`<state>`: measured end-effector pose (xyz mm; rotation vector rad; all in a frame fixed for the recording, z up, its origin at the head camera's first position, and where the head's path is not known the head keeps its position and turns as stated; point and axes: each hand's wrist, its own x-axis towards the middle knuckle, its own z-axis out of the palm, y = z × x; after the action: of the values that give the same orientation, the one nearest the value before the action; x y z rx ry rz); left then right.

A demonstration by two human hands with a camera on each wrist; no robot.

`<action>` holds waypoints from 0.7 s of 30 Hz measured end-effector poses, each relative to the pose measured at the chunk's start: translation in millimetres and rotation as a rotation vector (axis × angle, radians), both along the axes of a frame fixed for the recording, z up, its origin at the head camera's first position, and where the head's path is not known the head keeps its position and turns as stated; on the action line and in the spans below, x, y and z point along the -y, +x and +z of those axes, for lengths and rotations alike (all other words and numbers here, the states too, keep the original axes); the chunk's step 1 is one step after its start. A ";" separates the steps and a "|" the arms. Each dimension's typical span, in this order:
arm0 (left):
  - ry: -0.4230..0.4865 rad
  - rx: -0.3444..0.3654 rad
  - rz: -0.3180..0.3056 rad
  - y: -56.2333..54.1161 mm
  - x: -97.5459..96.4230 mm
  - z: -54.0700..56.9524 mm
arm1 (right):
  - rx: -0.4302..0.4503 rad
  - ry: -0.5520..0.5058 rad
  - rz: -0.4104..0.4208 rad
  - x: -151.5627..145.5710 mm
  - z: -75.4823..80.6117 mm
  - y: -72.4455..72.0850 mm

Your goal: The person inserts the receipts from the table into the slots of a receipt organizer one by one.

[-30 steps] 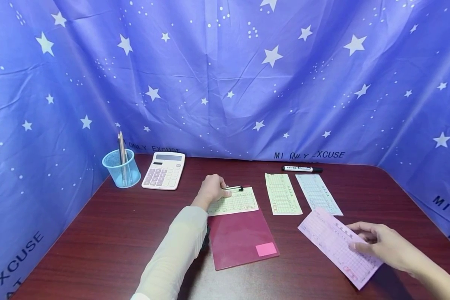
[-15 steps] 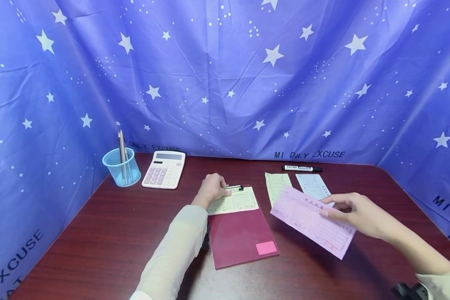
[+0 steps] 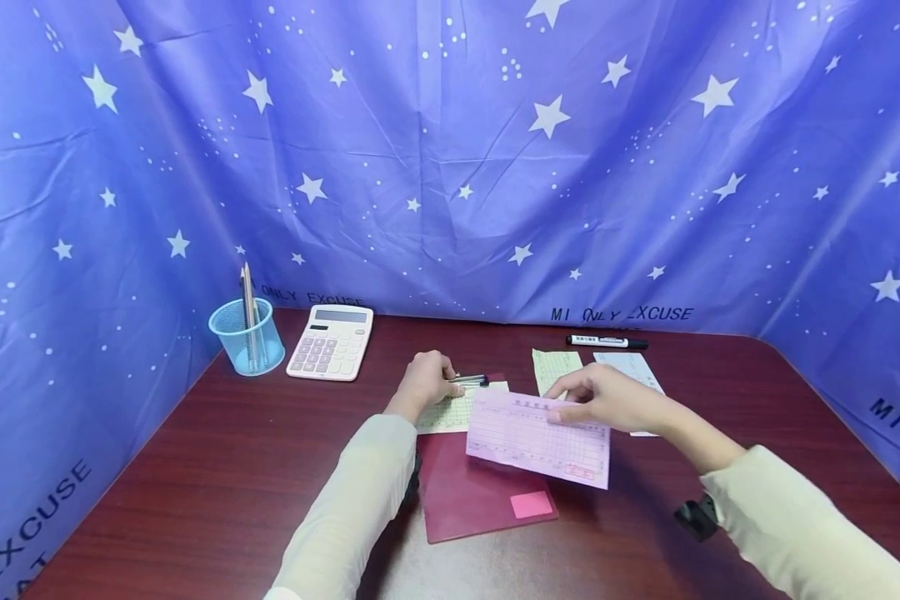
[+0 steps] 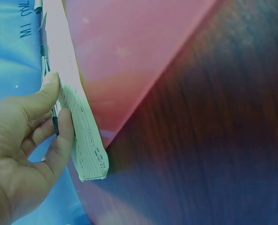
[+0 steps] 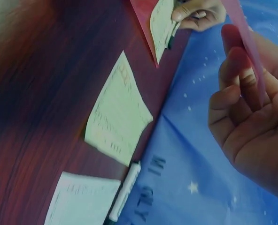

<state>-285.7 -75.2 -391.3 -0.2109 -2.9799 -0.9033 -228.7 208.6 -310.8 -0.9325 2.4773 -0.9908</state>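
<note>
My left hand (image 3: 422, 385) pinches the clip (image 3: 472, 380) at the top of a dark red clipboard (image 3: 461, 496), which bears a pink label near its lower right corner. Under the clip a yellowish-green form slip (image 3: 441, 417) lies across the board; the left wrist view shows thumb and fingers around the clip, next to the slip (image 4: 85, 136). Between thumb and fingers, my right hand (image 3: 618, 404) holds a pink form slip (image 3: 528, 437) by its upper edge. That slip hangs over the clipboard's right side, tilted, hiding part of the board and the green slip.
Right of the clipboard lie another light green slip (image 3: 555, 365) and a pale blue slip (image 3: 633, 367), both partly covered by my right hand. A black-and-white marker (image 3: 606, 342) lies behind them. A calculator (image 3: 332, 343) and a blue mesh pen cup (image 3: 249, 340) stand back left.
My right hand has carried the pink slip leftward from the table's right side to over the clipboard, turning it closer to level. The left hand has stayed at the clip.
</note>
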 end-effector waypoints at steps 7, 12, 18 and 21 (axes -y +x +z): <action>-0.013 -0.011 -0.027 0.7 1.9 -0.4 | 0.021 0.017 0.107 36.0 -20.0 -18.4; -0.019 -0.023 -0.053 5.0 5.0 1.1 | 0.018 0.037 0.106 58.8 -33.7 -26.4; -0.034 -0.028 -0.075 6.0 6.3 0.7 | -0.011 0.046 0.091 78.7 -44.2 -30.8; -0.037 -0.020 -0.081 5.7 6.4 0.8 | -0.052 0.069 0.063 85.9 -48.5 -32.2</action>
<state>-280.1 -81.5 -390.5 -0.3413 -2.9908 -0.8481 -260.9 122.7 -359.4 -1.0200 2.4904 -0.8663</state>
